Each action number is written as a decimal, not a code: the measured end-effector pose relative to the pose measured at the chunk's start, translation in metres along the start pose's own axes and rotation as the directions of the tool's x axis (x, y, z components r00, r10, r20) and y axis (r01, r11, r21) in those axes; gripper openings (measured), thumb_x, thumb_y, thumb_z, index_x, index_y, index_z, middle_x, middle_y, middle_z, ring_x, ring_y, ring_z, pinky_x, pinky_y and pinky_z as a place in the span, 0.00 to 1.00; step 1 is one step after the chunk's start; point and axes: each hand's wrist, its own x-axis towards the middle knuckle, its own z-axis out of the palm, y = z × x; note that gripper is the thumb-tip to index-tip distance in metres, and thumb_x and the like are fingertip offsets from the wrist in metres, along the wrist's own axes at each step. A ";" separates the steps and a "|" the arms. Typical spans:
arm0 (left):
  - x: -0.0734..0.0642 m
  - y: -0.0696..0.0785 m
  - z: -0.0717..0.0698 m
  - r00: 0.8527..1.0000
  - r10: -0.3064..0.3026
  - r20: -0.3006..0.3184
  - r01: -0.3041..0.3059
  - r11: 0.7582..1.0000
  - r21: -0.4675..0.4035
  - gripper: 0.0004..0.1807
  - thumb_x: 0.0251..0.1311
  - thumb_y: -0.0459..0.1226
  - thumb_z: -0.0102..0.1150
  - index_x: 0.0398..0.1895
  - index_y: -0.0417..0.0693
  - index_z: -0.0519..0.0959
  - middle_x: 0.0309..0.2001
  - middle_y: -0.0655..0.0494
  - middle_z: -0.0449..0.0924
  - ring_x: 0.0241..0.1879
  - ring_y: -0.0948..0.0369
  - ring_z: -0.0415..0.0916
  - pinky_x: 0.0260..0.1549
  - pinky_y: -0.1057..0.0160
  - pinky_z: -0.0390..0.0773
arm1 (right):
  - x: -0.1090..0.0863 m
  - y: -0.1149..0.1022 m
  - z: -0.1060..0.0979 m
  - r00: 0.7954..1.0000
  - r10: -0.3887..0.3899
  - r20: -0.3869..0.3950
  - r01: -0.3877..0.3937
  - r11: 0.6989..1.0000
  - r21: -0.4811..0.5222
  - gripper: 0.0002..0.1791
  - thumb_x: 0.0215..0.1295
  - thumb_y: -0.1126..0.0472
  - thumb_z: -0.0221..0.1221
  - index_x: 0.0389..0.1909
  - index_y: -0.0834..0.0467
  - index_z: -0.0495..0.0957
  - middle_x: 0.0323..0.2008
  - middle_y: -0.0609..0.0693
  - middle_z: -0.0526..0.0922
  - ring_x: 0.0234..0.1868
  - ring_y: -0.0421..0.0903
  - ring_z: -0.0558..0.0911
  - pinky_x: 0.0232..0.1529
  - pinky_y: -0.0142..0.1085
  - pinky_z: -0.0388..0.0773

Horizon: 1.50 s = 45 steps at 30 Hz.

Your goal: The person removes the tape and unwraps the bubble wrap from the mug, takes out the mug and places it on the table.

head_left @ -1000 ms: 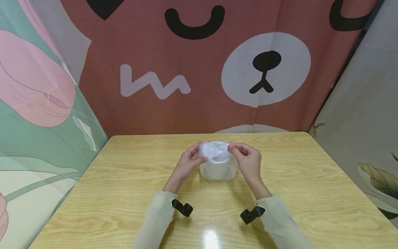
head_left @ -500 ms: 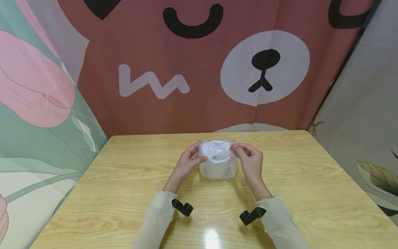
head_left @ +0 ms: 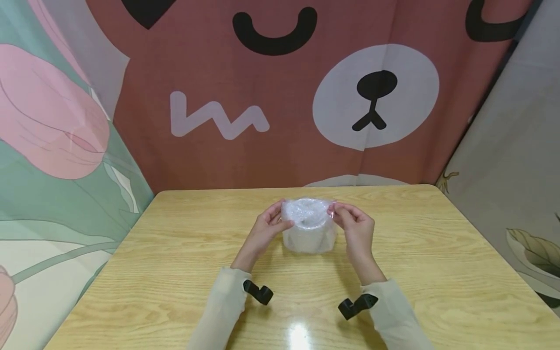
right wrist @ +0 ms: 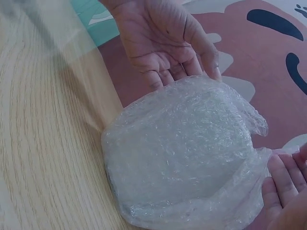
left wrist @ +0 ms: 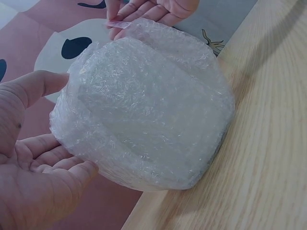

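A rounded bundle in clear bubble wrap (head_left: 308, 239) stands on the table, seen close in the left wrist view. My left hand (head_left: 263, 232) holds its left side, the thumb on the near face and the fingers behind. At the upper right edge, my right hand (head_left: 359, 234) pinches a loose edge of the wrap between thumb and fingertips. A thin, clear pinkish strip (left wrist: 120, 24) shows at those fingertips in the left wrist view; I cannot tell if it is tape or film. Whatever the wrap encloses is hidden.
The wooden table (head_left: 175, 272) has its far edge just behind the bundle. A red printed curtain (head_left: 280, 160) hangs at the back, with patterned cloths at both sides. Small black cameras (head_left: 358, 306) sit on both wrists.
My right hand has shifted slightly to the right, drawing the loose edge of the wrap outward. The left hand and the bundle stay almost where they were.
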 end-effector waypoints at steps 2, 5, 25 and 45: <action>0.000 0.000 0.000 1.000 -0.001 0.000 0.001 1.000 -0.002 0.35 0.61 0.25 0.59 0.72 0.37 0.59 0.73 0.46 0.55 0.70 0.53 0.55 0.60 0.64 0.66 | 0.000 0.000 -0.001 1.000 0.014 -0.017 -0.014 1.000 0.028 0.13 0.67 0.67 0.59 0.41 0.77 0.78 0.33 0.52 0.87 0.34 0.44 0.86 0.42 0.36 0.81; 0.000 0.001 0.001 1.000 -0.005 -0.003 0.005 1.000 -0.002 0.35 0.61 0.25 0.59 0.72 0.37 0.59 0.73 0.47 0.55 0.70 0.53 0.56 0.60 0.65 0.66 | 0.001 0.001 -0.003 0.998 0.043 -0.038 -0.040 0.995 0.094 0.12 0.66 0.67 0.60 0.41 0.75 0.79 0.32 0.53 0.87 0.33 0.45 0.86 0.42 0.37 0.81; 0.000 0.003 0.000 1.000 0.004 0.007 -0.004 1.000 -0.002 0.36 0.61 0.25 0.59 0.72 0.37 0.58 0.72 0.45 0.55 0.70 0.53 0.56 0.60 0.64 0.66 | -0.005 -0.011 -0.007 0.958 0.270 -0.095 -0.240 0.939 0.248 0.07 0.68 0.64 0.59 0.36 0.65 0.82 0.30 0.53 0.87 0.34 0.45 0.87 0.43 0.38 0.81; -0.001 0.003 0.002 1.000 -0.003 0.007 0.003 1.000 0.003 0.35 0.62 0.26 0.59 0.72 0.37 0.59 0.73 0.46 0.54 0.70 0.53 0.55 0.61 0.64 0.65 | -0.012 -0.011 -0.017 0.913 0.407 -0.031 -0.367 0.852 0.373 0.09 0.70 0.67 0.53 0.32 0.60 0.82 0.28 0.52 0.86 0.32 0.44 0.87 0.44 0.37 0.81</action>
